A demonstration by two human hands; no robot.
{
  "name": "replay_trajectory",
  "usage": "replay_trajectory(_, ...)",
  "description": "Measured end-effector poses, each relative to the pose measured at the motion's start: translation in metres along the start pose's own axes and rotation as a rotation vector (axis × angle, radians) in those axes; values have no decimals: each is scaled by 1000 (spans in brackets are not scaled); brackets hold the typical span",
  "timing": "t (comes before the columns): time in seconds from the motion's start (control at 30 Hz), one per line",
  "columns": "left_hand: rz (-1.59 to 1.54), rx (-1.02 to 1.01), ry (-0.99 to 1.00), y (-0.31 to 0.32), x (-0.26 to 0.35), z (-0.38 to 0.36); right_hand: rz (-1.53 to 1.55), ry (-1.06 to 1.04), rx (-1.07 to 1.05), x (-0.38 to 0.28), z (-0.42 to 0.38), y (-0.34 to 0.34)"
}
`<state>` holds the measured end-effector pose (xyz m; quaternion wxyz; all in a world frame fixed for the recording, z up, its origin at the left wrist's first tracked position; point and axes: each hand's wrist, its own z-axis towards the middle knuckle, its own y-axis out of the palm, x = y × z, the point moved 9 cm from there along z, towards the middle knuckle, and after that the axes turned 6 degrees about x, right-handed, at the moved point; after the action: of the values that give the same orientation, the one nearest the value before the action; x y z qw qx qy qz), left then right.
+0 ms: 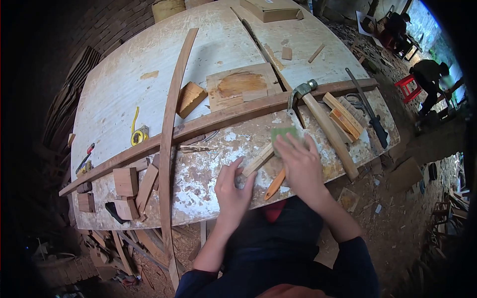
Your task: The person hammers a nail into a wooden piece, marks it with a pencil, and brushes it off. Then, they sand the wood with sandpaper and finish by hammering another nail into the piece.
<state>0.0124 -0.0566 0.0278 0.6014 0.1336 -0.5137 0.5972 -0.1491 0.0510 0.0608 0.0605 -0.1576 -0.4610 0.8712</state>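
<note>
My left hand [233,187] is at the near end of a short, pale wooden strip [260,160], its thumb and curled fingers around that end. At the strip's far end, my right hand [300,164] presses its fingers over a green sheet [283,133] that looks like sandpaper. The fingers partly hide the sheet and the strip beneath it. Between my hands, close to the table's front edge, lies an orange wooden handle [276,185]; its upper end is under my right hand. A claw hammer [325,124] rests just right of that hand, its head on a long wooden beam.
The long beam [223,118] crosses the worn table [119,74], meeting a thin wooden slat [171,114] that overhangs the front edge. A yellow tape measure [139,135], wood blocks [125,182] and a handsaw [370,111] lie around. Another person [430,82] bends beyond the table's right side.
</note>
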Motion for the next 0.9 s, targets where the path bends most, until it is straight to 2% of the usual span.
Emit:
replay_trajectory(0.03, 13, 0, -7, 1, 1, 0, -48, 9, 7, 2, 1, -1)
replay_trajectory(0.13, -18, 0, -22, 3, -6, -2, 231, -222, -99, -62, -26, 4)
replay_trajectory(0.17, -22, 1, -19, 3, -5, 0, 281, -212, -128, -62, -25, 5)
replay_trajectory(0.27, -19, -2, -14, 2, 0, -2, -8, -15, -4, 11, 4, 0)
replay_trajectory(0.37, 12, 1, 20, 0, 5, 2, 227, 124, -8, 36, 9, -19)
replay_trajectory(0.47, 252, 13, 231, -4, 21, 2, 347, 200, 82, 45, 9, -36)
replay_trajectory(0.53, 198, -20, 234, -2, 19, 2, 386, 235, 169, 49, 5, -54)
replay_trajectory(0.63, 58, -17, 207, -7, 25, 8, 518, 408, 246, 57, -11, -65)
replay_trajectory(0.73, -24, 5, 211, -20, 32, 17, 509, 582, 147, 70, -26, -61)
replay_trajectory(0.83, -66, 82, 303, -34, 48, 28, 514, 428, 387, 51, -11, -85)
replay_trajectory(0.9, -41, 78, 331, -33, 48, 30, 489, 218, 456, 30, 5, -88)
